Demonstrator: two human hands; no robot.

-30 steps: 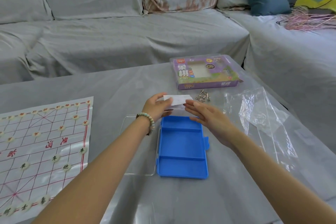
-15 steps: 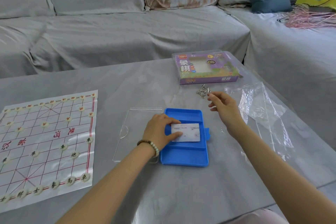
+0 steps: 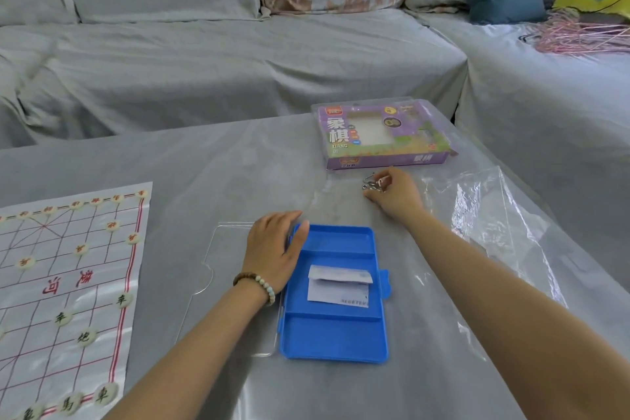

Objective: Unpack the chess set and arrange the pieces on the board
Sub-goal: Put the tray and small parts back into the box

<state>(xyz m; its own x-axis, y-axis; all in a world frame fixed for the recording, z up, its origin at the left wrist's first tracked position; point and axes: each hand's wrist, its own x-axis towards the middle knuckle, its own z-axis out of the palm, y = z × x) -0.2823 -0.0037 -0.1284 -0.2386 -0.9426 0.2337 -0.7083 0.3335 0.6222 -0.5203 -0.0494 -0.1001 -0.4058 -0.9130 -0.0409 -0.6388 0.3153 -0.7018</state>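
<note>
Head view: the board (image 3: 68,283) lies flat at the left edge of the worktop (image 3: 238,164), with chess pieces (image 3: 84,337) standing on its lines at both ends. The blue tray (image 3: 334,334), mid-worktop, holds only a folded paper slip (image 3: 337,286) in its middle compartment. The left grip (image 3: 272,249) rests relaxed and spread on the tray's far left corner. The right grip (image 3: 395,194) is curled, pinching small metal bits (image 3: 370,184) just before the purple box (image 3: 385,136). Unpacking looks finished and arranging nearly so, though part of the board is out of frame.

Left hand (image 3: 272,249) touches tray (image 3: 335,339); right hand (image 3: 397,194) pinches metal hooks (image 3: 370,185).
</note>
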